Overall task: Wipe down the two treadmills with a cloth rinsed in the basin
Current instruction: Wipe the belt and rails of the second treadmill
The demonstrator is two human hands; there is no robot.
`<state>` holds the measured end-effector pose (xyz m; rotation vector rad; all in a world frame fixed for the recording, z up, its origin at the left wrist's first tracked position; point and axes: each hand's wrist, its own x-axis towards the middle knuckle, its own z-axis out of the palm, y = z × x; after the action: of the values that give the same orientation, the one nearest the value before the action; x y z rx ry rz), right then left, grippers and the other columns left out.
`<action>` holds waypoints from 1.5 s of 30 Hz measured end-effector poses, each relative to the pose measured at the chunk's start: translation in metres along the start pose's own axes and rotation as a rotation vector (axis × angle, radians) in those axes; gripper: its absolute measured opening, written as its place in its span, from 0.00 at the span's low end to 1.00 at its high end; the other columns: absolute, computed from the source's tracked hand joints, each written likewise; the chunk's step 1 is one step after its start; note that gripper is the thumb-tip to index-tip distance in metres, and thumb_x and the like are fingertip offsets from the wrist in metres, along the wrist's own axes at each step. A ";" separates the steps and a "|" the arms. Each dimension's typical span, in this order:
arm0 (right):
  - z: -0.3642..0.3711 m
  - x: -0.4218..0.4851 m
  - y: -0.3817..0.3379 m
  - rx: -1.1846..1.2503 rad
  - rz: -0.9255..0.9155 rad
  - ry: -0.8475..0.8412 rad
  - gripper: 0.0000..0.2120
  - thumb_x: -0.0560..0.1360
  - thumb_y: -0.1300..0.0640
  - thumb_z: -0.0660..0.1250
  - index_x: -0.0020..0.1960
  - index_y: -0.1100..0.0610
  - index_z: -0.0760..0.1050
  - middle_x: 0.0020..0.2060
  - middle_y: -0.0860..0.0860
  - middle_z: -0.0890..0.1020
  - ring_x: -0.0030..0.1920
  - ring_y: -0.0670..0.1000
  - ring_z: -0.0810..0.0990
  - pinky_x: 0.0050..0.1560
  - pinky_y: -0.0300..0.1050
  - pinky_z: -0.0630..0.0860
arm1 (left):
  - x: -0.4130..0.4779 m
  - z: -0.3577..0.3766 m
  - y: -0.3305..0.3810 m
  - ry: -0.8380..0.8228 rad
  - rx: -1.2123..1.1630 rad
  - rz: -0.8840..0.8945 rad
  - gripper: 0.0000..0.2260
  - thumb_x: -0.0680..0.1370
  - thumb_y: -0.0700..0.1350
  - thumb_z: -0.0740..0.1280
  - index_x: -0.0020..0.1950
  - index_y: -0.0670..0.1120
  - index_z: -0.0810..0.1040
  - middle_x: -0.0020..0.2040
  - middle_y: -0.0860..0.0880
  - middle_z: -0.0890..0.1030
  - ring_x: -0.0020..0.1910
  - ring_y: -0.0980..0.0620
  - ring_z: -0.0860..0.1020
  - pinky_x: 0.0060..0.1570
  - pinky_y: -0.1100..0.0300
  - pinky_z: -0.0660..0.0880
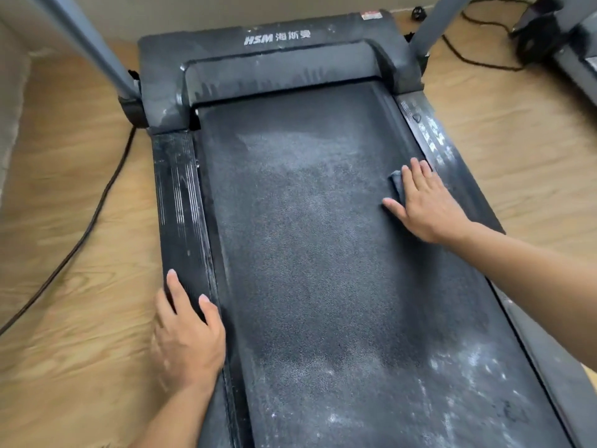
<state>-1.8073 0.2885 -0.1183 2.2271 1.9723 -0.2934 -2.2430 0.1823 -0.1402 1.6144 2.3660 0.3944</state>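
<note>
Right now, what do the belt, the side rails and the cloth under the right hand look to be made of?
Belt: textured black rubber, matte, dusted white.
Side rails: apparently hard black plastic, ribbed, slightly shiny.
Cloth: soft dark grey fabric, folded; mostly hidden under the right hand, so weave unclear.

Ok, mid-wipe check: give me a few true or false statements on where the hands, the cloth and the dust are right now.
1. The right hand presses a dark cloth flat on the belt near its right edge. True.
2. The left hand holds a second cloth. False: it rests bare on the left side rail.
3. The belt is free of dust. False: pale dust shows across its middle and near right corner.
4. A black cable lies on the wooden floor left of the treadmill. True.
5. The rinsing basin stands beside the left rail. False: no basin is in view.
</note>
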 end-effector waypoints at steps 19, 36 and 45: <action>0.040 -0.039 -0.309 0.099 -0.533 0.079 0.39 0.85 0.33 0.45 0.86 0.58 0.47 0.85 0.55 0.45 0.85 0.53 0.39 0.84 0.54 0.45 | 0.003 -0.013 0.003 -0.121 0.030 -0.032 0.31 0.82 0.53 0.56 0.85 0.47 0.59 0.71 0.36 0.72 0.54 0.31 0.80 0.49 0.40 0.78; 0.018 -0.028 -0.111 0.231 0.164 0.023 0.56 0.74 0.19 0.40 0.85 0.61 0.45 0.85 0.59 0.44 0.84 0.58 0.40 0.83 0.59 0.44 | 0.004 -0.007 0.001 -0.139 0.018 -0.027 0.32 0.81 0.52 0.57 0.84 0.45 0.59 0.70 0.34 0.72 0.52 0.30 0.80 0.47 0.38 0.78; 0.046 -0.090 -0.256 0.118 -0.538 -0.012 0.43 0.83 0.29 0.47 0.86 0.58 0.45 0.85 0.54 0.42 0.84 0.52 0.36 0.84 0.56 0.47 | 0.002 -0.008 -0.002 -0.095 0.021 -0.023 0.30 0.82 0.52 0.55 0.84 0.45 0.60 0.71 0.34 0.71 0.54 0.29 0.79 0.49 0.36 0.77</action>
<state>-2.0735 0.2217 -0.1368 1.7004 2.5771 -0.4910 -2.2482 0.1831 -0.1332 1.5767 2.3237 0.2829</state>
